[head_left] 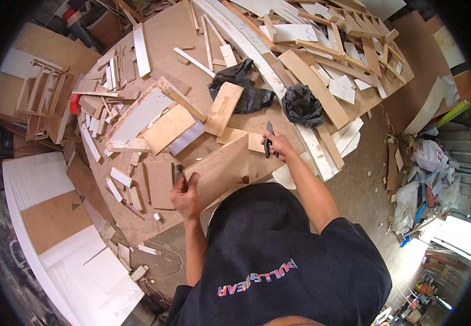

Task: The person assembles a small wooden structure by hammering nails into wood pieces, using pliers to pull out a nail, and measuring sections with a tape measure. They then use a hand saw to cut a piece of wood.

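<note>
My left hand (pixel 185 196) is closed on the near left end of a flat wooden board (pixel 219 168), thumb on one face. The board stands tilted on its edge and reaches right, toward my other hand. In my right hand (pixel 280 145) is a pair of pliers (pixel 268 129) with dark handles, the jaws pointing away from me. The pliers are apart from the board. Just beyond the board lie a short plywood piece (pixel 224 108) and a black plastic bag (pixel 246 89). A shallow wooden frame (pixel 137 117) with a loose plank (pixel 169 129) across it sits to the left.
Offcuts cover the wide worktable (pixel 165 32). A second black bag (pixel 302 105) rests by a long white-edged strip (pixel 317 155) at the right. Long planks (pixel 314 89) pile up at the far right. White panels (pixel 67 239) lean at the left; a cord (pixel 173 266) lies on the floor.
</note>
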A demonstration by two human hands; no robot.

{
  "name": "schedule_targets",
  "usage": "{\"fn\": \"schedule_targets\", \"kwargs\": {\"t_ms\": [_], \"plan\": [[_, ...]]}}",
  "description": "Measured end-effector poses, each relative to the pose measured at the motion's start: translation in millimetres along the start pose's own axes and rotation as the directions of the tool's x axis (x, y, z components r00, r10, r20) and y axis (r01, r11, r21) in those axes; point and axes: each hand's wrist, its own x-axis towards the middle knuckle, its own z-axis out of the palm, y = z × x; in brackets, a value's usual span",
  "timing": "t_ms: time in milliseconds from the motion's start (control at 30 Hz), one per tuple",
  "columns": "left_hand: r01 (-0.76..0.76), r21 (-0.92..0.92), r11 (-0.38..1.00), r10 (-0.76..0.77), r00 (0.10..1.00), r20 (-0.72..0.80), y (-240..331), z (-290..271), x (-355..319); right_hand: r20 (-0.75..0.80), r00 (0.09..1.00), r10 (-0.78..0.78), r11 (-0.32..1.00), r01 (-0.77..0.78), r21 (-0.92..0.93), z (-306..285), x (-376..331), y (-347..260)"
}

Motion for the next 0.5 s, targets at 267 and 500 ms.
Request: {"fn": "schedule_targets", "kwargs": {"t_ms": [267,500], "plan": [[0.013,-0.048,0.999,-0.014,0.999,-0.029,-14.3,4.8,-2.5,-0.062,0.996,-0.061,0.987,0.05,-0.156,-13.6,-39.1,-3.9],[0.03,0.097,0.995,-0.028,0.999,-0.026,-4.0,19.3,6.9,-0.082,0.806,-0.587,0.429,0.223,-0.876,-11.8,6.5,-55.6]]}}
